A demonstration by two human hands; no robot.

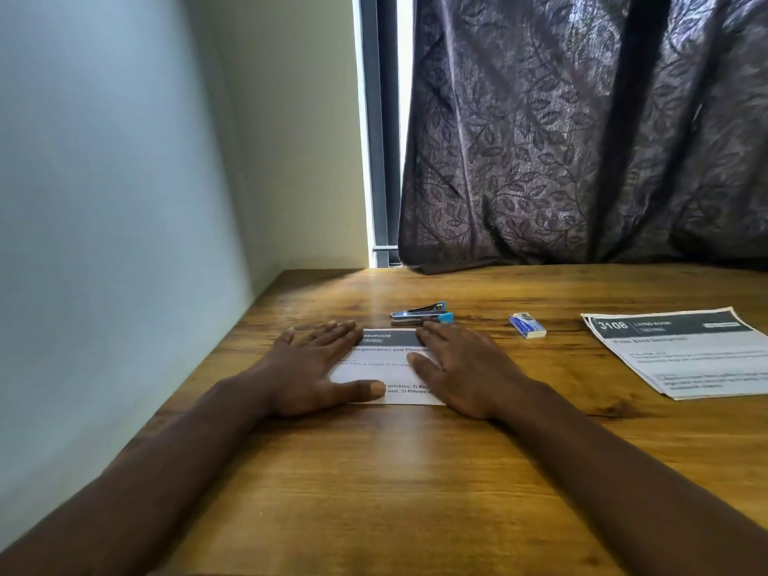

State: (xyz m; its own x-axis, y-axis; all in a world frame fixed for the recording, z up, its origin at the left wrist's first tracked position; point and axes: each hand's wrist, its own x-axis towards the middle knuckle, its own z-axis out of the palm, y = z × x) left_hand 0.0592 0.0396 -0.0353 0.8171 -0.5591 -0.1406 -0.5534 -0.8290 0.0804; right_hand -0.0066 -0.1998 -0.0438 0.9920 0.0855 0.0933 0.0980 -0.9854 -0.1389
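Observation:
A printed white sheet with a dark header (388,363) lies flat on the wooden table (374,471) in front of me. My left hand (307,367) rests palm down on its left side, fingers straight and thumb stretched across the lower edge. My right hand (465,370) lies flat on its right side, fingers straight. Just beyond the sheet sits a blue and silver stapler (422,313). A small blue and white staple box (527,325) lies to its right.
A stack of printed sheets headed "3108" (685,355) lies at the table's right edge. A pale wall (124,201) borders the table on the left. A dark leaf-patterned curtain (582,139) hangs at the back over a window.

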